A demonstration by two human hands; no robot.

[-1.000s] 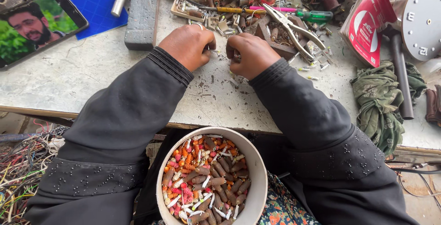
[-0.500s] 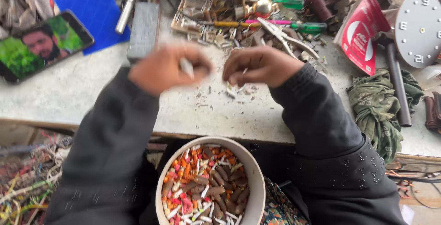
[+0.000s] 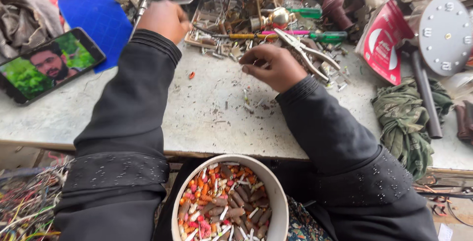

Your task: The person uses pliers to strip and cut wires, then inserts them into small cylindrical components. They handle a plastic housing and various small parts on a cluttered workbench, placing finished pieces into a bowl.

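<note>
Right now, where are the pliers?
In the head view, the pliers lie on the bench just right of the right hand, below the green-handled screwdriver.

Long black sleeves with ribbed cuffs and small sparkly studs.

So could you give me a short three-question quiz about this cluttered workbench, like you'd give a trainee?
1. True or false: the left hand reaches into the heap of small metal parts at the far side of the worn grey table.
2. Which lies closest to the right hand? A silver pliers; B black smartphone; C grey clock dial.
3. What fills the round white bowl below the table edge?

Key: 1 true. 2 A. 3 small red, orange, white and brown cylindrical pieces.
</note>
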